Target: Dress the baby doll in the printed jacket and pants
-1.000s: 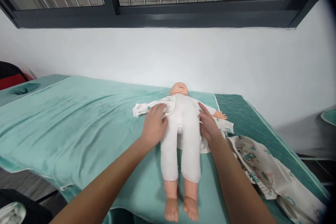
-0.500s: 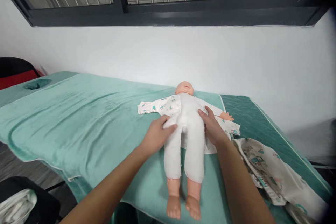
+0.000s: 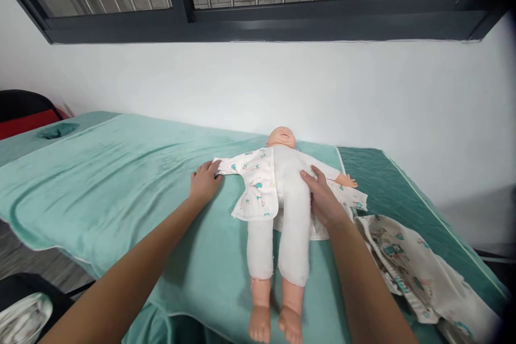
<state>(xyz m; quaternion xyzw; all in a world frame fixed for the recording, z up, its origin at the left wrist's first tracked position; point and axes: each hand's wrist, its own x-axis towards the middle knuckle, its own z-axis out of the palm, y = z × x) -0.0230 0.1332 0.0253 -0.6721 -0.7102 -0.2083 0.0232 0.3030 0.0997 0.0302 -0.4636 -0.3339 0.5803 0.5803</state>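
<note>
Since the earlier frame the left hand (image 3: 205,183) has left the doll's hip and gone out to the left, to the end of the shirt's sleeve (image 3: 226,164). The printed shirt (image 3: 255,189) now lies spread open beside the body, its front flap flat on the towel. The left fingers (image 3: 212,167) are bent on the cuff; whether they pinch it cannot be told. The right hand (image 3: 322,201) has hardly shifted: it lies flat, fingers released, on the doll's right hip.

The doll (image 3: 287,180) lies on its back near the far edge of the bed, head toward the wall, in a white suit, its 2 bare feet toward the camera. A teal towel (image 3: 121,188) covers the bed. A 2nd printed garment (image 3: 407,269) lies crumpled just right of the right forearm. Behind are a white wall (image 3: 258,86) and a dark-framed, barred window (image 3: 258,16); a black and red chair (image 3: 24,113) stands far left.
</note>
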